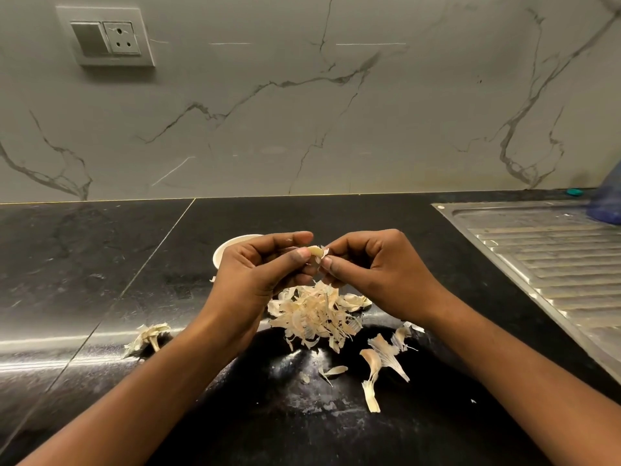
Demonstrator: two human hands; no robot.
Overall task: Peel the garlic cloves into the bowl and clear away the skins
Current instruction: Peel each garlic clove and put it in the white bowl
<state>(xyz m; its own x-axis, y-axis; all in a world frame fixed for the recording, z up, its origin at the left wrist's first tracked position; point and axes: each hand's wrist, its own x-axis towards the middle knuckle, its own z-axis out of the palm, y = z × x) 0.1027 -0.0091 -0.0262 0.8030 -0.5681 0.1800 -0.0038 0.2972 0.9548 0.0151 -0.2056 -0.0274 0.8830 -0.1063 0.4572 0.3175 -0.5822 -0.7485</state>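
Black counter (100,264) with garlic skins (316,314), marble-veined wall (302,112)

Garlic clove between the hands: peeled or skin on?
Partly peeled. The garlic clove pinched by the left hand shows bare flesh; the right hand pinches a skin flap at its tip.

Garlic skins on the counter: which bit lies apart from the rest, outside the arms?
The stemmed skin clump, alone on the counter outside the left forearm. The main pile and the other loose skins lie between the arms.
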